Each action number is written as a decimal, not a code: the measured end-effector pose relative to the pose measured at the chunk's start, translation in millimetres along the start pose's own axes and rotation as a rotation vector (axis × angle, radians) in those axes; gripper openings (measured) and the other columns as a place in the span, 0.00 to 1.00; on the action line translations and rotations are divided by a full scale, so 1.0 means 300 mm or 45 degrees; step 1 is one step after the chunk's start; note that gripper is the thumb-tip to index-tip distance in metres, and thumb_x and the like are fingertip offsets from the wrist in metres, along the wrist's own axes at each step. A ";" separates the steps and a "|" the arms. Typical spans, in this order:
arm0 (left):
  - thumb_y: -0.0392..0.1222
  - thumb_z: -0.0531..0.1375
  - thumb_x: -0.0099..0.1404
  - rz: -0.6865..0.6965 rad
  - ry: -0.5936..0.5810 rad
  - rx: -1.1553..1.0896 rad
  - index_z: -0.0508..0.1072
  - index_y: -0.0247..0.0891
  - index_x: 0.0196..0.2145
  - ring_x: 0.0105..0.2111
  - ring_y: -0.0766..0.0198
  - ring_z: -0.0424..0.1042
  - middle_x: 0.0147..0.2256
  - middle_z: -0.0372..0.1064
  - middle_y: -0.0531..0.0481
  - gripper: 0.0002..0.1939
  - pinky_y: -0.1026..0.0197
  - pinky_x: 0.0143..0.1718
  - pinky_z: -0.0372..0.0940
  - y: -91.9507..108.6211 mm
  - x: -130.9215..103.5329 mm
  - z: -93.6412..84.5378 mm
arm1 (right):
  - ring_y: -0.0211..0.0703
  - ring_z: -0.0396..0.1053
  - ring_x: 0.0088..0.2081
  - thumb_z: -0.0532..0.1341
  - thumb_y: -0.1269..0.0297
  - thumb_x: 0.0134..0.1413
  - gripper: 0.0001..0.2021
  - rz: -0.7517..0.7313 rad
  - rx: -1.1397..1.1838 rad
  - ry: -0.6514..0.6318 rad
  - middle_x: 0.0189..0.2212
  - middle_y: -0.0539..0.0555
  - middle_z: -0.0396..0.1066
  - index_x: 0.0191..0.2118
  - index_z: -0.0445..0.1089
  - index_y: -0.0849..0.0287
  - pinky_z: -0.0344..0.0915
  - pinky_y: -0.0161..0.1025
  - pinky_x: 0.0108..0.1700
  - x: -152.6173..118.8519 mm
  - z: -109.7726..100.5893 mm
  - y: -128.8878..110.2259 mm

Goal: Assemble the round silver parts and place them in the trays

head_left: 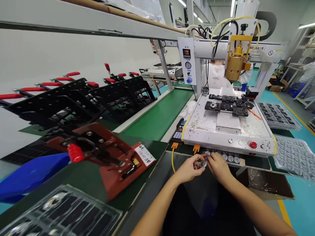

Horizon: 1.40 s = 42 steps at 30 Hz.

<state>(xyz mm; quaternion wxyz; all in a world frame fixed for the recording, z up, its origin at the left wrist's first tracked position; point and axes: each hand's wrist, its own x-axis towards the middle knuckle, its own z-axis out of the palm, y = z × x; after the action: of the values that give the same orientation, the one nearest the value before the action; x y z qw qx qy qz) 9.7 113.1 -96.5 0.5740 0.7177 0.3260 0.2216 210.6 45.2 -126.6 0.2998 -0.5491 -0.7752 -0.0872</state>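
Note:
Close together in front of the white machine are both my hands. My left hand (189, 168) pinches a small round silvery part (203, 164) between thumb and fingers. Right beside it, my right hand (219, 165) has its fingers bent and pressed together near the part's edge; what they hold, if anything, is hidden. Several similar round parts (230, 158) lie in a row under the machine's front edge, just past my right hand. On the machine bed stands a black fixture (227, 104) with a round metal piece at its left end.
The white machine (221, 139) carries a gold-coloured head (235, 65). At left are a red-brown clamp press (118, 164), a clear tray (61, 213) and black red-handled clamp fixtures (118, 93). A green conveyor (159, 114) runs behind. Plastic trays (295, 157) sit at right. A person (216, 75) is behind the machine.

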 end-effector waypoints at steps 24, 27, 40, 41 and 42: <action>0.39 0.73 0.59 -0.036 0.200 -0.477 0.72 0.38 0.48 0.36 0.64 0.77 0.38 0.77 0.51 0.21 0.62 0.39 0.72 0.141 -0.126 0.130 | 0.37 0.65 0.25 0.65 0.46 0.69 0.17 0.933 1.260 -0.058 0.27 0.48 0.69 0.45 0.74 0.57 0.64 0.35 0.28 -0.069 -0.351 -0.066; 0.42 0.77 0.56 -0.164 0.198 -0.788 0.72 0.38 0.48 0.35 0.62 0.80 0.40 0.78 0.50 0.26 0.60 0.40 0.76 0.177 -0.170 0.152 | 0.35 0.62 0.23 0.71 0.45 0.62 0.20 1.064 1.465 -0.090 0.25 0.47 0.69 0.44 0.77 0.59 0.62 0.35 0.27 -0.037 -0.382 -0.091; 0.53 0.74 0.65 -0.230 0.308 -1.121 0.76 0.35 0.56 0.51 0.45 0.83 0.49 0.83 0.38 0.28 0.43 0.58 0.76 0.278 -0.260 0.167 | 0.36 0.66 0.22 0.71 0.48 0.63 0.17 1.114 1.706 -0.247 0.21 0.47 0.71 0.37 0.72 0.57 0.64 0.36 0.28 -0.048 -0.389 -0.108; 0.53 0.74 0.65 -0.219 0.311 -1.120 0.77 0.35 0.56 0.51 0.45 0.83 0.49 0.83 0.38 0.27 0.43 0.58 0.76 0.279 -0.262 0.167 | 0.36 0.66 0.22 0.71 0.48 0.64 0.17 1.115 1.726 -0.282 0.21 0.46 0.71 0.37 0.71 0.57 0.64 0.35 0.28 -0.051 -0.393 -0.106; 0.53 0.74 0.65 -0.213 0.308 -1.113 0.77 0.35 0.55 0.52 0.45 0.82 0.49 0.83 0.38 0.27 0.43 0.59 0.75 0.280 -0.264 0.167 | 0.36 0.65 0.22 0.70 0.48 0.64 0.18 1.121 1.749 -0.322 0.21 0.46 0.70 0.36 0.70 0.57 0.63 0.35 0.28 -0.054 -0.397 -0.103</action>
<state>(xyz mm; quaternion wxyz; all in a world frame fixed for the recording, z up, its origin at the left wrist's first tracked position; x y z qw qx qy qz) 7.8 11.3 -22.9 0.7965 0.3484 0.3234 0.3736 230.1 -34.8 -33.7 0.4860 -0.5026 -0.3977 0.5942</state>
